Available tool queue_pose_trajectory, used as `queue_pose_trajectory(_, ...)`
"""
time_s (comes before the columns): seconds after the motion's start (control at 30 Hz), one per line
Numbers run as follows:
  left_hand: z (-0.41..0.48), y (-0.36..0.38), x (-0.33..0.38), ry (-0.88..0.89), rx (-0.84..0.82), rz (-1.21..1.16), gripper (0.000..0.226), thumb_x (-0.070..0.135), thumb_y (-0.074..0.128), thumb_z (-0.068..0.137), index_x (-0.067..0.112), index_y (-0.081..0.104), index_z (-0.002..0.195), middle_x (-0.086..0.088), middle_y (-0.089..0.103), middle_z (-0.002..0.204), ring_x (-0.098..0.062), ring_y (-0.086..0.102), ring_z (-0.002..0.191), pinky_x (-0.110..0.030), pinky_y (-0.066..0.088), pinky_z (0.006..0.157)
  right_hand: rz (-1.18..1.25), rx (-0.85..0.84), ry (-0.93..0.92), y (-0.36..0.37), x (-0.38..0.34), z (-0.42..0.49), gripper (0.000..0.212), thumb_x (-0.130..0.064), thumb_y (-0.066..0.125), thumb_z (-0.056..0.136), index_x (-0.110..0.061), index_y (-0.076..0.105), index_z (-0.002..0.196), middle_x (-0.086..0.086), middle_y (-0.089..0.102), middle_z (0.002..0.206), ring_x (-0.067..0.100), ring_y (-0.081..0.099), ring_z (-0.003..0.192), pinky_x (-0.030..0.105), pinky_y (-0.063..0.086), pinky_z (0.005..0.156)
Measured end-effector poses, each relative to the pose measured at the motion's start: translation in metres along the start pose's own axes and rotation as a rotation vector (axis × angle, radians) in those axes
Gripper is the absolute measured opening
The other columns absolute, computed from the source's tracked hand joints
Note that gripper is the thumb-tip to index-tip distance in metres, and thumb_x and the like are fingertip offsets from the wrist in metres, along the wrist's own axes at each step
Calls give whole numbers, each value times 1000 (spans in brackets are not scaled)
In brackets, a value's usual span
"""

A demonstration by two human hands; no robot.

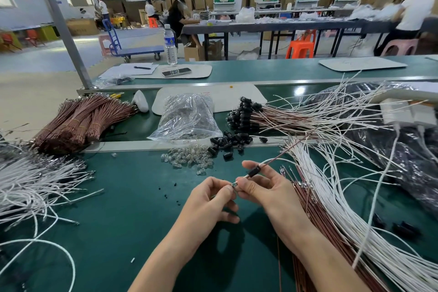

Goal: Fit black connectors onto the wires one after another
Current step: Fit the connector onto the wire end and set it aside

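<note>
Both hands pinching one wire over green worktop [118, 208].

Left hand [208, 201] and right hand [265, 187] closed on wire [270, 162]; small black connector [254, 170] threaded on it, slanting toward 2 o'clock; loose connectors [227, 141] at 12.

Two hands are meeting at lower centre of the frame: left hand [213, 199], right hand [265, 187]. Loose connectors [227, 142] are lying just above them, bulbs [187, 159] to their left, a bag [187, 116] behind. Wire bundles [80, 118] are sitting upper left, loose wires [343, 220] sprawling at right.
</note>
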State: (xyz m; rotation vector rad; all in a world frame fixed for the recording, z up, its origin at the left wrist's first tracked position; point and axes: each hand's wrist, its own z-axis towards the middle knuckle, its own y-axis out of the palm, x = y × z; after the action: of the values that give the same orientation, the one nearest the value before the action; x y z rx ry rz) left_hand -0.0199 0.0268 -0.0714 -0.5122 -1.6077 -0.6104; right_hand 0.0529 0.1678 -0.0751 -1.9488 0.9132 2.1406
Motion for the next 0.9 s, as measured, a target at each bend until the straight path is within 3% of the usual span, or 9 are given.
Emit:
queue_pose_trajectory(0.1,0,3,-1,30,16,11,13,11,54,102,-1,61,101,2,69,79,-15,65,72,-32,58,64,14,-27,24,-2,1,0,39,-28,84,66,-20,78,104,8,76,87,18,74,84,21,57,75)
queue_pose_trajectory(0.27,0,4,-1,50,22,30,14,11,53,103,1,62,100,4,69,76,-14,65,69,-31,58,64,-218,-35,-6,-4,2,-2,24,-39,79,78,-22,81,94,9,78,89,15,72,81,19,56,73)
queue_pose_trajectory(0.53,3,4,-5,37,35,34,15,13,56,101,3,67,101,1,69,77,-15,64,69,-30,58,64,-291,-6,-6,-7,3,-1,7,-26,76,89,-21,81,89,7,78,84,12,71,75,18,55,72)
queue_pose_trajectory(0.9,7,-1,-9,-36,8,-14,18,19,60,101,3,68,99,-4,71,79,-14,65,69,-29,58,65,-316,-2,-7,-5,3,-1,10,-23,74,90,-14,80,89,4,78,83,11,72,76,18,55,73)
